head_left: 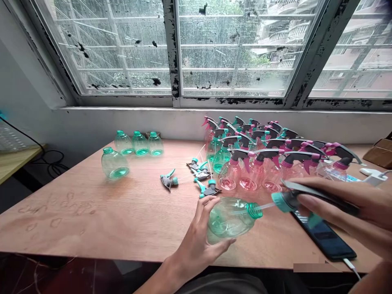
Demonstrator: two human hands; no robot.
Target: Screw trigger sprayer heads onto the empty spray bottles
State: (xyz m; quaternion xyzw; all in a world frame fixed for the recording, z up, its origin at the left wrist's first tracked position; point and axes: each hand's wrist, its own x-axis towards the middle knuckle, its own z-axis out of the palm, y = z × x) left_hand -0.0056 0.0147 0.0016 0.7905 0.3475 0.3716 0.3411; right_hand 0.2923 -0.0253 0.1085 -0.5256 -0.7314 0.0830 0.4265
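Observation:
My left hand (203, 239) is wrapped round a clear green bottle (231, 220), tilted on its side with its threaded neck to the right. In my right hand (346, 204) is a black and teal spray trigger head (286, 201). Its thin clear tube (265, 207) runs into the bottle's mouth, while the teal collar stays a short way off the neck. Several loose spray trigger heads (211, 188) lie on the table just beyond my left hand, one of them (169, 180) apart to the left.
Several open green bottles (115, 163) stand at the table's (122, 220) back left. Many pink and green bottles with trigger heads (251, 175) crowd the back right. A phone (329, 237) with a white cable lies under my right hand; a white plug (373, 176) and brown box (379, 152) sit at right.

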